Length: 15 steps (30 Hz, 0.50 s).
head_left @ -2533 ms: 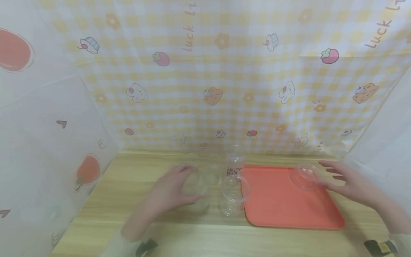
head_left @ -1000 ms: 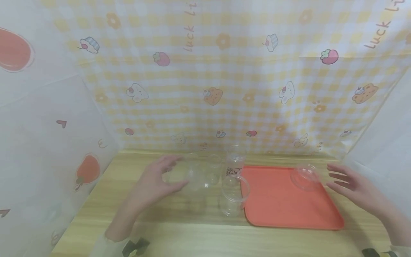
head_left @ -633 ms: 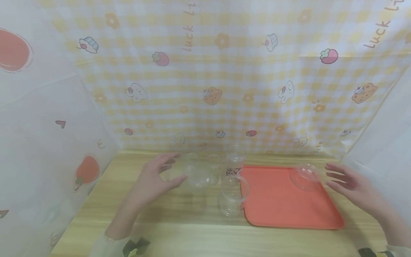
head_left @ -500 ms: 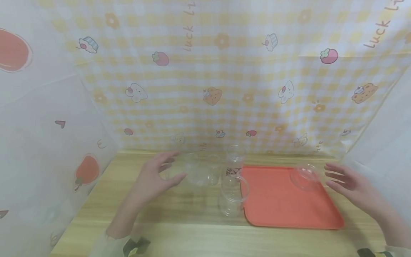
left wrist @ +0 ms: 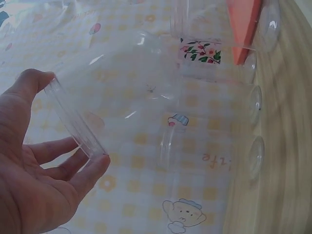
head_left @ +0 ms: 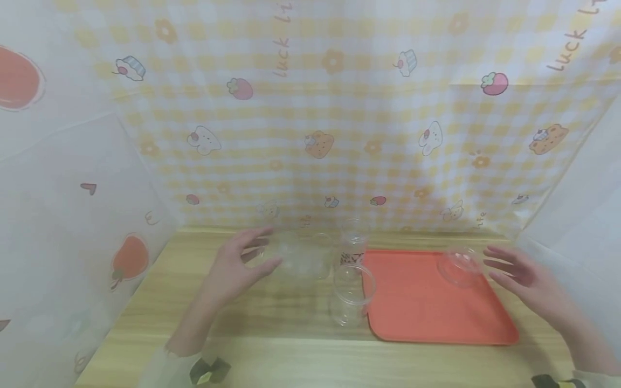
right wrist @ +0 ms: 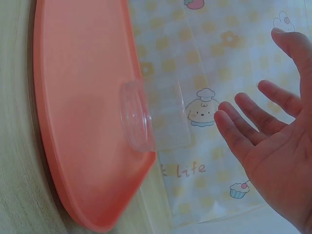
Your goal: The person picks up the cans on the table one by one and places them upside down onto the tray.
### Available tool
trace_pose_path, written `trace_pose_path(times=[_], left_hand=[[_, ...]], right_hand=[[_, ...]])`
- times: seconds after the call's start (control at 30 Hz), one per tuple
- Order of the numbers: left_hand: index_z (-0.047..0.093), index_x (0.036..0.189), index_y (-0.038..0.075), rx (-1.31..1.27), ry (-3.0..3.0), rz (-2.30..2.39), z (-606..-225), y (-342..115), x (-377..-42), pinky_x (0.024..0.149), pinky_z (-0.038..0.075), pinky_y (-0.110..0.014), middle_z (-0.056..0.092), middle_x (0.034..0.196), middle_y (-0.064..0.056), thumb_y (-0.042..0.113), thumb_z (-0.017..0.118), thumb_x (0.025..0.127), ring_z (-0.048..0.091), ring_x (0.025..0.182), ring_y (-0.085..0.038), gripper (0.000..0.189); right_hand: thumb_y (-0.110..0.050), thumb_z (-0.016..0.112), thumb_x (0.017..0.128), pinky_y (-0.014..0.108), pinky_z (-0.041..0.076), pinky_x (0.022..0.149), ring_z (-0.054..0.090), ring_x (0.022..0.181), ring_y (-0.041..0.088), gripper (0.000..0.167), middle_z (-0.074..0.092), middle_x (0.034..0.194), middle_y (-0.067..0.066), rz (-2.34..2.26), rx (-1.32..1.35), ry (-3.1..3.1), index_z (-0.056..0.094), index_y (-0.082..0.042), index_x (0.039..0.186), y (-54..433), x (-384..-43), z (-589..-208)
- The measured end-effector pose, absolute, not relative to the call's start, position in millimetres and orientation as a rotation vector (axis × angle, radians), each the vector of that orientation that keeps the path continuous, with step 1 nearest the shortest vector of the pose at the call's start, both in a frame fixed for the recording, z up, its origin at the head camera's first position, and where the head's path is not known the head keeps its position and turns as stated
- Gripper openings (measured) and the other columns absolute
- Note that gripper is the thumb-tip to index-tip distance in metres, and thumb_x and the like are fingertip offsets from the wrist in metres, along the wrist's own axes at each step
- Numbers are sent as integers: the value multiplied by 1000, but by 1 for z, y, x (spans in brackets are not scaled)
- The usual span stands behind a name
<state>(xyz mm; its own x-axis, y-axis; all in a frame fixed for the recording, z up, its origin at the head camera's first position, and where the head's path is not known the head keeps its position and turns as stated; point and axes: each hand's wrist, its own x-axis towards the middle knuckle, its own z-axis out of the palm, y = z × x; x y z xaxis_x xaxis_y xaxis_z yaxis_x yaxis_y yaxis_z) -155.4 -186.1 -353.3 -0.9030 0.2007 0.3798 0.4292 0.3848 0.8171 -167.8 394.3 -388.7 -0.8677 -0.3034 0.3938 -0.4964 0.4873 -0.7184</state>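
My left hand (head_left: 235, 269) pinches a clear plastic cup (left wrist: 117, 83) by its wide rim, thumb on one side and fingers on the other. The cup is tipped on its side above the table, its closed end toward the right. My right hand (head_left: 526, 275) hovers beside the tray's right edge, fingers loosely spread and holding nothing. Just left of those fingers a clear cup (right wrist: 134, 117) stands on the orange tray (head_left: 432, 312), near its back right corner; the right wrist view shows a gap between them.
Left of the tray stands a clear cup (head_left: 346, 310), with a tall cup bearing a printed floral band (head_left: 352, 258) behind it. Further clear vessels (left wrist: 257, 105) stand near the back, partly hidden by the held cup. A patterned cloth (head_left: 310, 108) hangs behind the wooden table (head_left: 281, 361).
My left hand has moved left and up with the cup, which has turned onto its side. The right hand drew away from the tray's cup, then shifted slightly back toward it.
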Motion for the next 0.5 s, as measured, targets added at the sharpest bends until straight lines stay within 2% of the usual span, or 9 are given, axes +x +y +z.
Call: trace_pose_path(times=[0.33, 0.5], left_hand=[[54, 143, 7, -578, -2362, -1668, -361, -181, -161, 103, 46, -49, 54, 144, -9, 18, 77, 93, 53, 128, -34, 56], [54, 143, 7, -532, -2325, -1772, -363, -177, -162, 104, 46, -46, 54, 144, -8, 19, 76, 94, 53, 128, -34, 55]], right_hand=[[14, 61, 95, 15, 52, 87, 61, 117, 6, 53, 60, 135, -8, 1339, 627, -2533, 48, 3, 145, 388, -170, -387], [12, 61, 96, 14, 50, 89, 61, 118, 7, 51, 60, 137, 0, 1367, 612, -2531, 48, 3, 144, 382, -171, -386]])
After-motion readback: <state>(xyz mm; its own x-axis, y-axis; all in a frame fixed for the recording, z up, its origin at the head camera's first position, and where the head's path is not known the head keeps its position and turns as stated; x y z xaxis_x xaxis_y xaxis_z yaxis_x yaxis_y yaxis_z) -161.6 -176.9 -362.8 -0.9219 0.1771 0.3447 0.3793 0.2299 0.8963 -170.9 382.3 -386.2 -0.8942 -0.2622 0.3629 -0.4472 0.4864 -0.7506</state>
